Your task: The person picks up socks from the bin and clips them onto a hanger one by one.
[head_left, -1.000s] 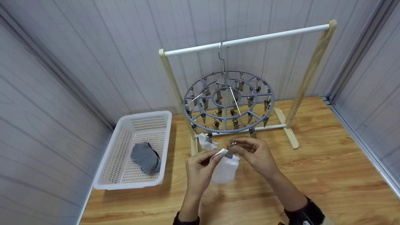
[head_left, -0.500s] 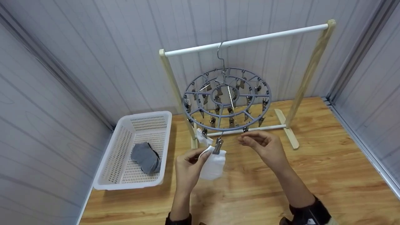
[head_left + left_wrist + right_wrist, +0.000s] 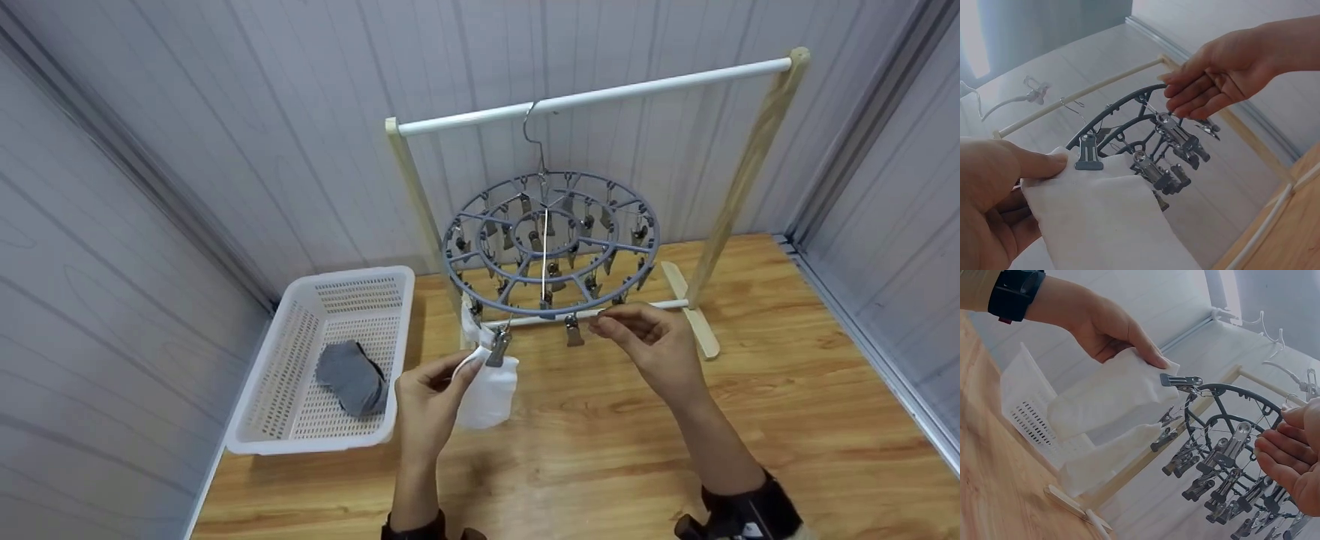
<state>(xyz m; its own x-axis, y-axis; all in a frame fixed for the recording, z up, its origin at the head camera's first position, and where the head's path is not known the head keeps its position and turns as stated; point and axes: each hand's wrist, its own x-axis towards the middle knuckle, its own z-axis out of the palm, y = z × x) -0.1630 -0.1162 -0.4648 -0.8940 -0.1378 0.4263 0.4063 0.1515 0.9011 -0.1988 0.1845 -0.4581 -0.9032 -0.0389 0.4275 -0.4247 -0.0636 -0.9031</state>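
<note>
A round grey peg hanger [image 3: 551, 244] hangs by its hook from the white rail [image 3: 600, 96] of a wooden rack. A white sock [image 3: 487, 394] dangles from a metal clip [image 3: 496, 349] on the hanger's near left rim. My left hand [image 3: 459, 371] pinches that sock's top edge beside the clip [image 3: 1088, 154]. Just behind it, a second white sock [image 3: 471, 326] hangs from the rim. My right hand [image 3: 611, 319] has straight fingers that touch the near right rim and hold nothing. In the right wrist view, the sock [image 3: 1106, 394] hangs beside the clip [image 3: 1180, 381].
A white perforated basket [image 3: 255, 420] stands on the wooden floor at the left with a grey sock [image 3: 351, 377] inside. The rack's wooden feet [image 3: 694, 311] sit behind the hands. Grey panel walls close in the left, back and right.
The right hand let go of the clip and moved to the rim. The hanger turned, carrying the clipped sock left. The left hand followed it, still pinching the sock.
</note>
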